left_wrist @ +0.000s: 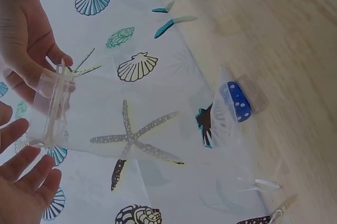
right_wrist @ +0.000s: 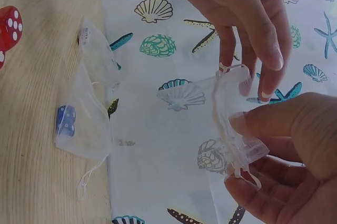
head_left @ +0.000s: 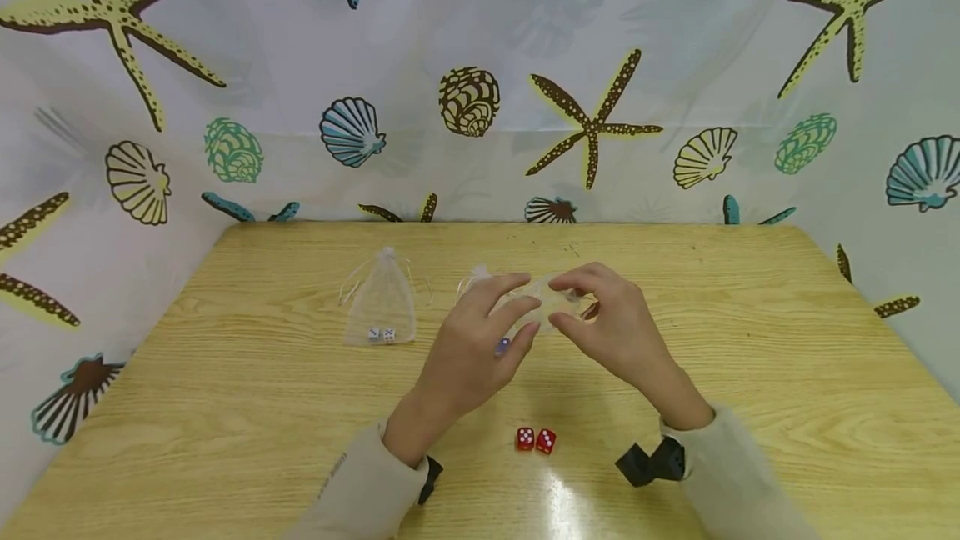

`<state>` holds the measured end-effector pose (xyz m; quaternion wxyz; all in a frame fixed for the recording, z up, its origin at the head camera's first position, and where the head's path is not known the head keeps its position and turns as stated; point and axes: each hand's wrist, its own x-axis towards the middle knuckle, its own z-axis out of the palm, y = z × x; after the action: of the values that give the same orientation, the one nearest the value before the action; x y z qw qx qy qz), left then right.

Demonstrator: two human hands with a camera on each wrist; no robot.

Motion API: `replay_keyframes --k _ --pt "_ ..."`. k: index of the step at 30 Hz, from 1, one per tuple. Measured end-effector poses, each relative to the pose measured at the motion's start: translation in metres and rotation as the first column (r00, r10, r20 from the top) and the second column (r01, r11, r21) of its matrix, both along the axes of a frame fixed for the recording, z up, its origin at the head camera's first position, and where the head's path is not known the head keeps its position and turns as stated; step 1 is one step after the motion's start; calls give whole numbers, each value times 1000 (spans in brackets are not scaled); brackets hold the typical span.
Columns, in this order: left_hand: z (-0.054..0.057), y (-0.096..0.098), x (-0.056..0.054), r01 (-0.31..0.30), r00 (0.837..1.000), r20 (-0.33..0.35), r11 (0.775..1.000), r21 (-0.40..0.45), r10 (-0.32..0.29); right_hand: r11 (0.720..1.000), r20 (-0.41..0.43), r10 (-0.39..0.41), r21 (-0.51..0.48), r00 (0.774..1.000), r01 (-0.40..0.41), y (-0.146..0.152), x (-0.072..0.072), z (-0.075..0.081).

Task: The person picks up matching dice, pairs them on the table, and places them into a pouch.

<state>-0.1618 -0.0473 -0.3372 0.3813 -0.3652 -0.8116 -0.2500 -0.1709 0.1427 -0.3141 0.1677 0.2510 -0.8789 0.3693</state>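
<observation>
Between the two hands is a sheer white drawstring bag (right_wrist: 229, 124), its cord channel showing near the mouth. My right hand (head_left: 618, 323) holds it near the mouth, the thumb over the mesh and several fingers on the other side. My left hand (head_left: 472, 340) is at the opposite end of the mouth. Its fingers are spread and bent, with fingertips at the bag's edge and a gap between thumb and fingers. Two red dice (head_left: 536, 440) lie on the table below the hands.
A second sheer bag (right_wrist: 87, 124) with blue dice (left_wrist: 238, 101) lies beyond my left hand, partly hidden in the head view. Left of it, another sheer bag (head_left: 382, 298) contains two white dice (head_left: 381, 335). A shell-patterned cloth (head_left: 420, 48) stands behind the wooden table (head_left: 225, 407).
</observation>
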Motion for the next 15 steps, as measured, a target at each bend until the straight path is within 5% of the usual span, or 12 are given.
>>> replay_keyframes --k 8,15 --pt "0 -3 2 -103 995 18 995 -21 103 1000 -66 20 24 998 -19 -8 8 3" --pt "0 -5 1 -107 994 -2 994 -22 107 998 -111 18 55 994 -12 -9 8 2"
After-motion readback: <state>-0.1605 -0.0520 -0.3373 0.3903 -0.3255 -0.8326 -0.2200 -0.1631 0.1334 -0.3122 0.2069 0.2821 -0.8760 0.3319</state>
